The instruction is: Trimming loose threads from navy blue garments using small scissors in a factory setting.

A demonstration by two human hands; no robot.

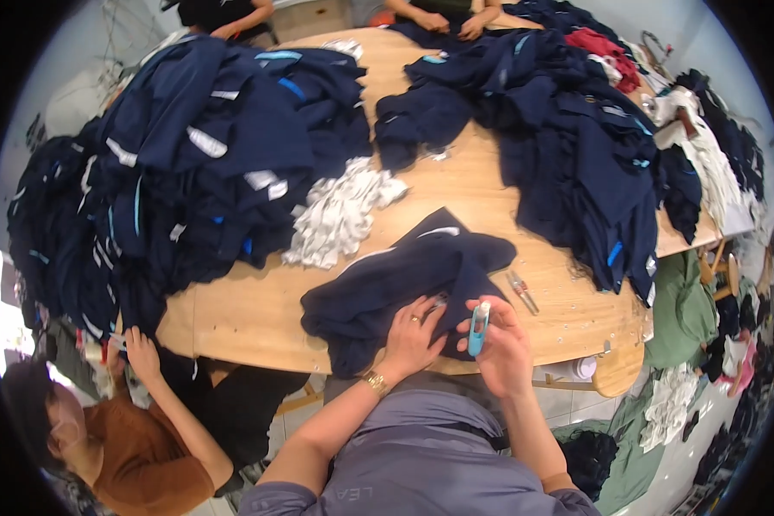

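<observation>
A navy garment (387, 275) lies bunched on the wooden table right in front of me. My left hand (414, 334) rests on its near side, fingers apart and lying over the cloth, close to a small pale spot on the fabric. Raised just right of the garment, my right hand (503, 348) is closed around small turquoise thread snips (478, 330), their pale end pointing up. Another pair of thread snips (522, 291), reddish and metal, lies on the table beyond my right hand.
Navy garments (232, 138) are heaped at left, with more (568, 146) at right. Crumpled white fabric pieces (344, 211) lie between. A person in brown (150, 447) works at my left; two people's hands show across the table (464, 189). Green cloth (681, 314) hangs at right.
</observation>
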